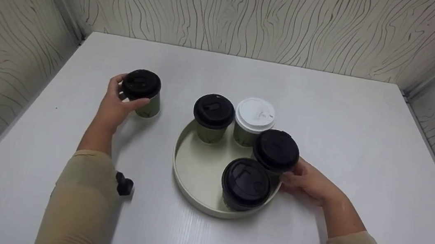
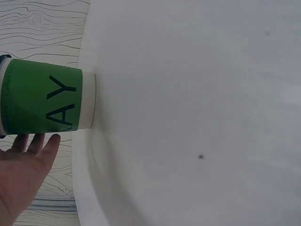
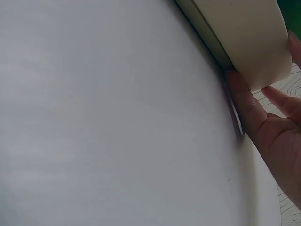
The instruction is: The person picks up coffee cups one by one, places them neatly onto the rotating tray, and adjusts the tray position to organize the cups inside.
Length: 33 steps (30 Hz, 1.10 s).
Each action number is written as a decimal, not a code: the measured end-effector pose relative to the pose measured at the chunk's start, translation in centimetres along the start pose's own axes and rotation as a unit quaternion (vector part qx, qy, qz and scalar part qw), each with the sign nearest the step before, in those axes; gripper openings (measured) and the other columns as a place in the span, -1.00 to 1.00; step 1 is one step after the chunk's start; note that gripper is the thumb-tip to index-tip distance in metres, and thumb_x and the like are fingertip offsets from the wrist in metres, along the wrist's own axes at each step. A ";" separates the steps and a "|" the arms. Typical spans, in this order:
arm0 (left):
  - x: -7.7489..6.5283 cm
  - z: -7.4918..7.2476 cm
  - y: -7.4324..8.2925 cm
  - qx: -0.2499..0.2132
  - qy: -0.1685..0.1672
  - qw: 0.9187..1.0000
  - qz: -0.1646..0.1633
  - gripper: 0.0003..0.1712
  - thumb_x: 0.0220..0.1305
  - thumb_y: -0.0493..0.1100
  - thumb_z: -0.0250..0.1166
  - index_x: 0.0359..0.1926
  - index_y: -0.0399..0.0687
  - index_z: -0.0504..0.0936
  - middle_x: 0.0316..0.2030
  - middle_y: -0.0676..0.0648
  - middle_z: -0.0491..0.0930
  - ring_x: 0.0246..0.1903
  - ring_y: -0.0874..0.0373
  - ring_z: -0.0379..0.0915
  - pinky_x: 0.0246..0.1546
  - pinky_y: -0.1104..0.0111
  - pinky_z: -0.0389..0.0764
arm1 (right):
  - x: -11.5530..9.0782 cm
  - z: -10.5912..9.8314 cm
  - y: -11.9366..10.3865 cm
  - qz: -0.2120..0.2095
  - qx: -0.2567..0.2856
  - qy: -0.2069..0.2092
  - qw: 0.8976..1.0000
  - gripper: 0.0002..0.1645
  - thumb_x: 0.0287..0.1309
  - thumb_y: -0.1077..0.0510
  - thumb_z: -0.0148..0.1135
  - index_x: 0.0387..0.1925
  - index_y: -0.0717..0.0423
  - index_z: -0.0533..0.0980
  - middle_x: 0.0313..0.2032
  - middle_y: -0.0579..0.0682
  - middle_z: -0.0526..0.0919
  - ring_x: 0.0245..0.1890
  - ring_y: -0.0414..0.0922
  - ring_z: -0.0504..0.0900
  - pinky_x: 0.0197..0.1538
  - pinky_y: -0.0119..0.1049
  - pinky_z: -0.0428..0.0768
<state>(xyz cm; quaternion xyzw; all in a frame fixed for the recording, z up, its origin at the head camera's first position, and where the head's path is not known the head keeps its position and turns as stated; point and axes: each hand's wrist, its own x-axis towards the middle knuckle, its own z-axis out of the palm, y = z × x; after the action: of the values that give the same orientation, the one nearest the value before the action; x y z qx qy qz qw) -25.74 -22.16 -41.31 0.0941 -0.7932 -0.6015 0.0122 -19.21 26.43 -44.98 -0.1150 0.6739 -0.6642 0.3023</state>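
My left hand [image 1: 116, 99] grips a green paper cup [image 1: 148, 107] with a black lid, thumb across the near side and fingers round the far side. Dark letters show on that cup [image 2: 42, 96] in the left wrist view, its base close over the table. At the right side of a round cream tray [image 1: 199, 169], my right hand [image 1: 311, 183] holds the rim. The right wrist view has its fingers [image 3: 247, 101] at the tray wall [image 3: 249, 37] and its lower edge. A black-lidded cup [image 1: 276, 150] inside the tray stands right beside that hand.
Also in the tray are a black-lidded cup [image 1: 213, 113] at the back left, a white-lidded cup [image 1: 254, 116] at the back, and a black-lidded cup [image 1: 246, 183] at the front. The white table [image 1: 186, 242] meets wood-patterned panels [image 1: 230, 16] behind and at both sides.
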 end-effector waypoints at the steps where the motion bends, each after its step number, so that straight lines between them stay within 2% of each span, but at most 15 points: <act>1: 0.0 0.0 0.0 0.003 0.000 1.000 0.002 0.13 -0.21 0.08 0.49 0.33 0.22 -0.02 0.32 -0.12 0.09 0.29 -0.02 0.06 0.24 0.14 0.16 | 0.0 0.0 0.0 0.000 0.000 0.000 1.000 -0.12 0.07 0.35 0.15 0.36 0.08 -0.04 0.09 0.04 0.33 0.00 -0.16 0.40 0.03 -0.12 0.47; 6: -0.2 0.4 0.0 0.011 0.012 1.000 0.027 0.09 -0.19 0.04 0.50 0.30 0.13 0.01 0.33 -0.08 0.07 0.29 -0.06 0.05 0.25 0.11 0.13 | -0.1 0.0 -0.1 -0.006 -0.012 -0.002 1.000 -0.12 0.07 0.36 0.15 0.36 0.13 -0.06 0.08 0.04 0.33 -0.02 -0.15 0.41 0.01 -0.15 0.48; 10: -0.3 0.8 0.1 0.012 0.018 0.999 0.034 0.06 -0.19 0.03 0.50 0.28 0.08 0.04 0.32 -0.05 0.09 0.29 -0.06 0.06 0.25 0.09 0.11 | -0.1 -0.1 -0.1 -0.009 -0.023 -0.001 1.000 -0.11 0.07 0.36 0.15 0.36 0.18 -0.08 0.08 0.03 0.33 -0.03 -0.16 0.42 -0.01 -0.18 0.50; 15: -0.7 1.0 0.2 0.014 0.012 0.999 0.033 0.06 -0.18 0.01 0.50 0.29 0.07 0.04 0.32 -0.05 0.09 0.29 -0.06 0.05 0.25 0.08 0.11 | -0.1 0.0 -0.1 -0.006 -0.015 -0.003 1.000 -0.12 0.08 0.37 0.14 0.36 0.18 -0.08 0.08 0.03 0.33 -0.01 -0.15 0.42 0.00 -0.17 0.49; 22: -1.1 1.3 -0.3 0.008 0.005 0.998 0.064 0.02 -0.16 -0.03 0.50 0.26 0.02 0.08 0.25 -0.08 0.17 0.24 -0.07 0.12 0.24 0.05 0.10 | 0.1 0.0 -0.2 -0.022 -0.030 -0.005 0.999 -0.12 0.06 0.35 0.17 0.36 0.16 -0.02 0.10 0.01 0.35 -0.02 -0.17 0.39 -0.02 -0.22 0.48; 27: -1.7 1.4 -0.2 0.013 0.001 0.998 0.060 0.04 -0.16 -0.01 0.50 0.28 0.01 0.06 0.26 -0.09 0.16 0.24 -0.06 0.13 0.25 0.06 0.09 | 0.1 -0.1 -0.1 -0.017 -0.028 -0.003 0.999 -0.11 0.06 0.35 0.17 0.36 0.15 -0.03 0.11 0.01 0.34 -0.01 -0.15 0.39 -0.02 -0.21 0.48; 33: -2.6 1.2 0.7 0.023 -0.012 0.998 0.058 0.07 -0.17 0.02 0.49 0.30 0.01 0.04 0.30 -0.09 0.13 0.27 -0.07 0.10 0.26 0.05 0.07 | 0.1 -0.1 -0.1 -0.024 -0.052 0.002 0.998 -0.12 0.07 0.34 0.17 0.36 0.19 -0.04 0.11 0.03 0.32 -0.02 -0.14 0.40 -0.07 -0.23 0.50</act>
<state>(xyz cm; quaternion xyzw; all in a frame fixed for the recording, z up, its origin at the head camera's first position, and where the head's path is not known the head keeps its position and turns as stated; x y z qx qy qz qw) -23.48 -20.38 -40.75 0.0410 -0.8109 -0.5827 0.0356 -19.37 26.42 -44.96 -0.1452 0.7053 -0.6353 0.2790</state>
